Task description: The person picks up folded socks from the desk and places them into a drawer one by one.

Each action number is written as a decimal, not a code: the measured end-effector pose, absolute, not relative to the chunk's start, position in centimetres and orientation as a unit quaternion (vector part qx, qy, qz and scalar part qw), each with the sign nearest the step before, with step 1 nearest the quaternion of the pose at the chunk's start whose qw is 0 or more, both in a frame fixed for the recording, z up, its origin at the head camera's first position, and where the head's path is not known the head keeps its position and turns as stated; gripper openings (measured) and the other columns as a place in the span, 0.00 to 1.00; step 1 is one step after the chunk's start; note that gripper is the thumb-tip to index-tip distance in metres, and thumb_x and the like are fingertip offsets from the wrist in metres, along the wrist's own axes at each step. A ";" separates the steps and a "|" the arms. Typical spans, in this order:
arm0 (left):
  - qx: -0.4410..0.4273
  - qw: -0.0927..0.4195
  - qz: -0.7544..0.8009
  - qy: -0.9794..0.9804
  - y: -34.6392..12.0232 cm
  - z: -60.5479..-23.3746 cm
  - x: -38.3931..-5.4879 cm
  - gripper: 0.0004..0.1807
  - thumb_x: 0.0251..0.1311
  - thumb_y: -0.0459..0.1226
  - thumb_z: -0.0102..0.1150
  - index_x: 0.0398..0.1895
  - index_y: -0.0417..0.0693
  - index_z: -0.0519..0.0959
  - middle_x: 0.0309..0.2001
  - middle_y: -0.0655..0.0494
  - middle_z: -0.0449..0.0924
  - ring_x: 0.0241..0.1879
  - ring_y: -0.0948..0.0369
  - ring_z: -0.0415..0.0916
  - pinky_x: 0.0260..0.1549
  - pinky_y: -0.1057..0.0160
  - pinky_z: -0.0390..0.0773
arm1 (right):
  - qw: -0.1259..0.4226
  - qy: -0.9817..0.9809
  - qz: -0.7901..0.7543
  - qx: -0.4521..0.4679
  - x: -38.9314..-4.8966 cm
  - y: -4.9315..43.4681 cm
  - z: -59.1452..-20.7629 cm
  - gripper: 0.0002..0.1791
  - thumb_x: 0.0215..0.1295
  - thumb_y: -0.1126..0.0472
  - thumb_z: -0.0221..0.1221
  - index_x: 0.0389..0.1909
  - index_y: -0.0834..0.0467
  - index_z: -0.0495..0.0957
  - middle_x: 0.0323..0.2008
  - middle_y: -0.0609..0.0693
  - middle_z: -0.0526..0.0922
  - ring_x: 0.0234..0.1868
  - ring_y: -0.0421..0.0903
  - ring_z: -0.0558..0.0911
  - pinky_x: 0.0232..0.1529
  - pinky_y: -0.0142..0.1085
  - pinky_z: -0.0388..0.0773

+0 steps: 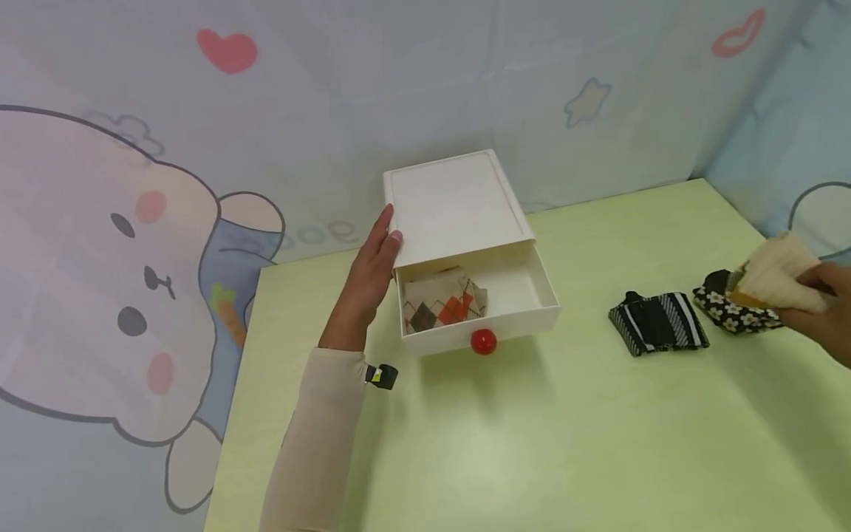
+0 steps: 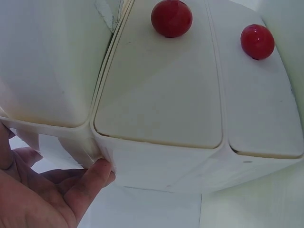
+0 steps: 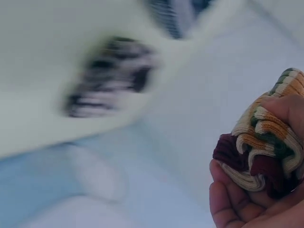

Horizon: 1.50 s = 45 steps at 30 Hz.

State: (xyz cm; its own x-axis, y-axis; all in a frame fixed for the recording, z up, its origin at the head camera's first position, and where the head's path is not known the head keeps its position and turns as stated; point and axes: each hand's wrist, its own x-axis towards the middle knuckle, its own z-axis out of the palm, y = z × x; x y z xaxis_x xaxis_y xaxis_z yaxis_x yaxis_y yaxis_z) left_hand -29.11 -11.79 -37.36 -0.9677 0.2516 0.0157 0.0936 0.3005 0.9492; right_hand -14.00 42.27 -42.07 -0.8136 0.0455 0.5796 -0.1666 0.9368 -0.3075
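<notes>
My left hand lies with fairly straight fingers against the left side of a white drawer cabinet. In the left wrist view its thumb touches the cabinet's edge. The top drawer is pulled out, and folded argyle socks lie in its left part. At the far right, my right hand holds a folded knit sock bundle above the table, cream with orange, green and maroon stripes. Just beneath it lie folded black socks with white flowers. Left of those are folded black-and-white striped socks.
A red knob sticks out from the drawer front. Lower drawers with red knobs appear shut in the left wrist view. The pale green table ends at a printed cloth backdrop behind the cabinet.
</notes>
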 end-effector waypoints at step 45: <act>0.101 0.079 0.592 0.795 -11.5 -38.1 -29.3 0.29 0.69 0.60 0.40 0.72 0.86 0.47 0.73 0.74 0.43 0.73 0.64 0.42 0.67 0.47 0.50 | 0.033 -0.935 0.041 0.351 -22.8 17.0 -31.1 0.12 0.44 0.53 0.74 0.28 0.46 0.80 0.23 0.35 0.80 0.24 0.35 0.74 0.43 0.46 0.68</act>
State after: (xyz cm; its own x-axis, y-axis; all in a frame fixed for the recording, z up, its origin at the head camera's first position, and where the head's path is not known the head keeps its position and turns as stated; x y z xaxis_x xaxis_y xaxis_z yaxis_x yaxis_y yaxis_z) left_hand -29.33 -11.51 -38.14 -0.9672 0.2540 -0.0058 0.0672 0.2777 0.9583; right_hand -22.77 17.01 -31.08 -0.7515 -0.6536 0.0899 -0.6590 0.7503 -0.0529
